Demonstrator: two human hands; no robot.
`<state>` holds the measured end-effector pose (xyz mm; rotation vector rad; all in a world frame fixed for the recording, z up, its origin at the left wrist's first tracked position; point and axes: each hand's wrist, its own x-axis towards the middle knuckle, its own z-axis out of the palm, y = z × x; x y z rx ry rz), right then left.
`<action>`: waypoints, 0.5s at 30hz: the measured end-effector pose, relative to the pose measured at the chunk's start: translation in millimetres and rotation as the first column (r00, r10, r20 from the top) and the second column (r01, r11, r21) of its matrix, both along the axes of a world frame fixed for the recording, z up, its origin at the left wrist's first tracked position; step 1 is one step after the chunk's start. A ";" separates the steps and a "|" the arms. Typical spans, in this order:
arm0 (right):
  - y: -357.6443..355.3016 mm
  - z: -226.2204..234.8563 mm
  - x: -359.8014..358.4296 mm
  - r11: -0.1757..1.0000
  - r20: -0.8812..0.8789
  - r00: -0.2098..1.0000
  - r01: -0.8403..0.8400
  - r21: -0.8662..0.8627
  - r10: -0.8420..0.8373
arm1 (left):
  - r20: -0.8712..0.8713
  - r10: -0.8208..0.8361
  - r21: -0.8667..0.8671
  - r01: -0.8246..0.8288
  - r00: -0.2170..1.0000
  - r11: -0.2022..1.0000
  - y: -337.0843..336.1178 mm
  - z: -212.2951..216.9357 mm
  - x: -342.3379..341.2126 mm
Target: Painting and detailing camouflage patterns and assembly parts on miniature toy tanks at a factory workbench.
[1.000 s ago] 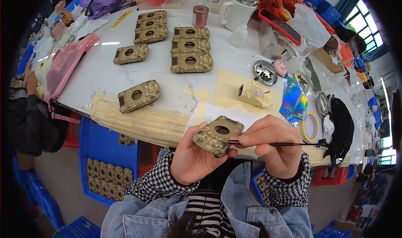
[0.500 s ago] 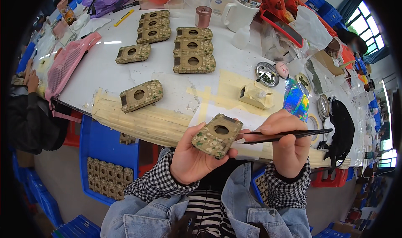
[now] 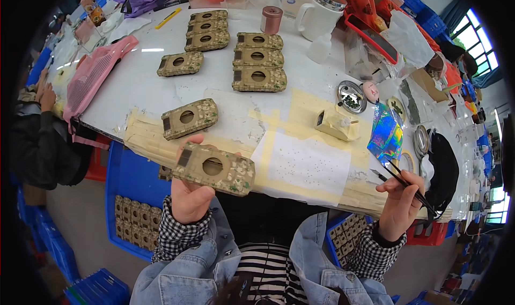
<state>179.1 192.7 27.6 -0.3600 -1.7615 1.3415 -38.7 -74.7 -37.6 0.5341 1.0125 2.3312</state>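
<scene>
My left hand point(image 3: 189, 200) holds a camouflage-painted model tank hull point(image 3: 236, 175) from beneath, thumb at its near edge. The hull has a round hole in its top and lies tilted above the table's front edge. My right hand point(image 3: 399, 207) grips black tweezers point(image 3: 406, 183) at the right, their two tips apart and pointing up and left; one tip looks pale. Between my hands a white sheet point(image 3: 300, 171) with tiny specks lies on the table. Beyond the held hull, a similar hull point(image 3: 190, 118) rests on the tabletop.
Several more hulls point(image 3: 259, 79) stand in rows farther back. A tape-covered block point(image 3: 337, 124), a round metal dish point(image 3: 351, 97) of dark green bits and a shiny holographic sheet point(image 3: 385, 133) lie at the right. A blue tray point(image 3: 131, 176) below holds hulls. A person's hand point(image 3: 47, 97) shows far left.
My left hand has carried the hull leftward and turned it. My right hand has drawn the tweezers away from the hull, to the right and slightly down. The view has shifted slightly.
</scene>
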 end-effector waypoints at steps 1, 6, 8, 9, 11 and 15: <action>0.1 -0.9 2.1 1.000 0.008 1.000 0.017 -0.006 -0.017 | -0.034 0.071 -0.029 -0.072 0.997 0.997 -5.6 -1.6 -2.2; -2.1 -5.2 4.6 1.000 0.026 0.999 0.022 0.000 -0.022 | -0.367 0.123 -0.317 -0.248 0.922 0.915 -26.7 11.5 -20.6; -3.0 -6.2 3.8 1.000 0.037 0.999 -0.001 0.006 0.001 | -0.485 0.026 -0.465 -0.282 0.874 0.839 -32.9 23.6 -29.7; -3.3 -6.6 3.3 1.000 0.039 0.999 -0.020 -0.008 0.020 | -0.499 -0.009 -0.508 -0.283 0.867 0.814 -35.6 26.6 -33.9; -4.6 -7.5 4.1 0.998 0.041 0.998 -0.056 -0.036 0.057 | -0.519 -0.083 -0.589 -0.285 0.851 0.756 -39.0 31.5 -42.5; -4.7 -10.5 9.2 0.992 0.042 0.993 -0.109 -0.070 0.112 | -0.626 -0.249 -0.707 -0.404 0.739 0.580 -43.2 48.1 -62.9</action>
